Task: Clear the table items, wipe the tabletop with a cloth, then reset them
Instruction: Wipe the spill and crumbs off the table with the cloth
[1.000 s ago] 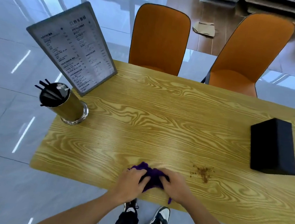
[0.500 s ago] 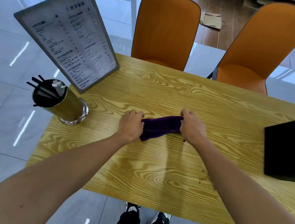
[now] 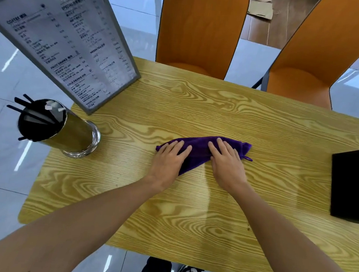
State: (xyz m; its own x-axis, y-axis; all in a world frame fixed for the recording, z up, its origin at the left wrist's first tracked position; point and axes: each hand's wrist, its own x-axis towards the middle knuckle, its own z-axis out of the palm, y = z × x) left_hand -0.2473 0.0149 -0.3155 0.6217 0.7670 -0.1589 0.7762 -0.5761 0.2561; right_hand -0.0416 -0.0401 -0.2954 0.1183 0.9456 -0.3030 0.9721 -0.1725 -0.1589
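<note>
Your left hand [image 3: 168, 158] and right hand [image 3: 227, 161] press flat, fingers spread, on the purple cloth [image 3: 196, 153]; wiping is mid-table, menu stand [image 3: 61, 36] uncleared.

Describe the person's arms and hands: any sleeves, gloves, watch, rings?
Both forearms are bare as far as the frame shows, with no sleeve edge in view. The left hand and right hand are ungloved. No watch, bracelet or ring is visible on either wrist or on the fingers that show. Below the table edge, dark trousers and dark shoes with white trim are partly visible.

orange chairs [image 3: 202, 27] behind table | cardboard [image 3: 260, 7] on floor
</note>
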